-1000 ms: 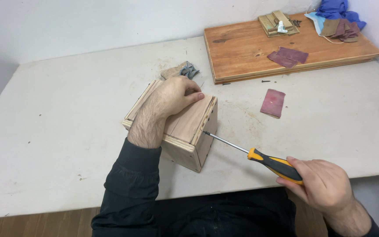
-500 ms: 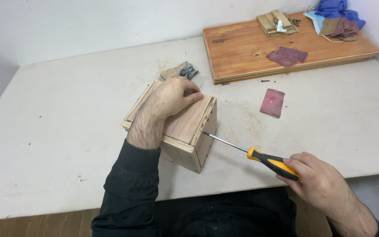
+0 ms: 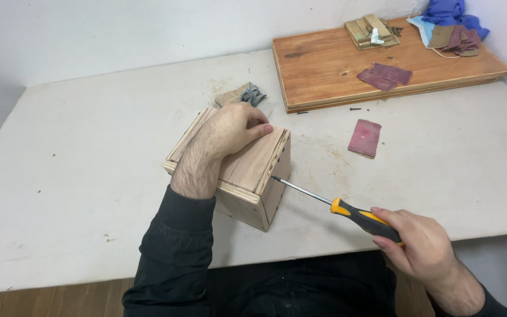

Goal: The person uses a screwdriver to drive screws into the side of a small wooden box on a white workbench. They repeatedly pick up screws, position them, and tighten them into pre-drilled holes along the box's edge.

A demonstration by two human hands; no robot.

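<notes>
Left hand (image 3: 230, 132) presses flat atop the wooden box (image 3: 247, 176). Right hand (image 3: 421, 249) grips the screwdriver (image 3: 347, 210), tip at the box's side; keeping it square seems wise.

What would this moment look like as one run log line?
left hand: pressed flat on top of wooden box | right hand: grips screwdriver handle | tip: against box side | surface: white table
</notes>
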